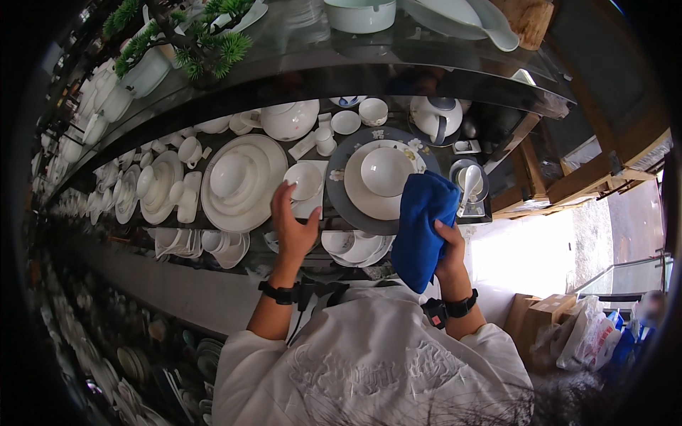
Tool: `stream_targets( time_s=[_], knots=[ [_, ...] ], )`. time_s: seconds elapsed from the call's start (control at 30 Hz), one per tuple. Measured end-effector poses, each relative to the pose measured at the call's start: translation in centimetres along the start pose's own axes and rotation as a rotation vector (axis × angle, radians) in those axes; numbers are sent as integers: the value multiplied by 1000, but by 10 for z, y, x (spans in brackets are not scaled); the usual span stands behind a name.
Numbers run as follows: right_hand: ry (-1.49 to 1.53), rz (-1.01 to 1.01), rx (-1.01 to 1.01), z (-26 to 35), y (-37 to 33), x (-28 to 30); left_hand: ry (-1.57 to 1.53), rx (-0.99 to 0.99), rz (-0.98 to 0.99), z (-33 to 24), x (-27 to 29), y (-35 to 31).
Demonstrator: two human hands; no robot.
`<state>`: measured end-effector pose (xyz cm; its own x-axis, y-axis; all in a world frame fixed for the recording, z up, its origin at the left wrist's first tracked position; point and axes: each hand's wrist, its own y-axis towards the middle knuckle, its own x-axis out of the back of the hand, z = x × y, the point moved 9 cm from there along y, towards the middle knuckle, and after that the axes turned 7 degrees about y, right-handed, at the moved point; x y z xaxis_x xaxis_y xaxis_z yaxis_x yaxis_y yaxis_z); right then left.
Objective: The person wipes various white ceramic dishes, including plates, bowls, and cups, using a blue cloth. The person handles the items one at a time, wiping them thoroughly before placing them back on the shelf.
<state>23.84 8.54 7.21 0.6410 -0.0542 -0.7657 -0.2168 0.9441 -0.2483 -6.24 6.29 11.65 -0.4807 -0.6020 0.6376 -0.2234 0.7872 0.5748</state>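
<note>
A folded blue cloth [423, 224] is gripped in my right hand [450, 250], its thumb pressed on the fabric. It hangs over the right edge of a large dark grey plate [342, 207], which carries a cream plate and a white bowl [386, 172]. My left hand [293, 226] is empty, its thumb and fingers spread apart. Its fingertips reach the left rim of a small white bowl [305, 179] on a white square plate [314, 204]; whether they touch it I cannot tell. Left of that hand, a bowl sits on stacked round plates [212, 201].
Overhead, a glass shelf edge [355, 78] runs across, bearing an artificial pine [195, 55] and a white dish [361, 17]. A teapot [435, 119] and a white spoon [470, 181] are at the right. More crockery fills the left. Cardboard boxes [545, 311] and plastic bags [584, 334] stand lower right.
</note>
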Motion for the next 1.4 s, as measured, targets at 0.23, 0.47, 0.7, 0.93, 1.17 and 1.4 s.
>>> stream_targets(
  time_s=[0.23,0.47,0.7,0.93,1.17,1.4],
  knots=[
    [-48,63,-126,-28,-10,-8,31,230,261,53,-35,17],
    [-160,75,-124,-58,-16,-34,-155,256,145,58,-29,13],
    [-449,64,-12,-96,-16,-75,-382,70,332,35,40,-28],
    [-1164,459,388,-149,-23,-176,-704,209,319,81,93,-53],
    [-1306,553,247,-225,-28,-203,-642,20,295,104,132,-53],
    [-1048,594,-99,-275,-34,-215,-694,107,146,139,141,-72]
  ],
)
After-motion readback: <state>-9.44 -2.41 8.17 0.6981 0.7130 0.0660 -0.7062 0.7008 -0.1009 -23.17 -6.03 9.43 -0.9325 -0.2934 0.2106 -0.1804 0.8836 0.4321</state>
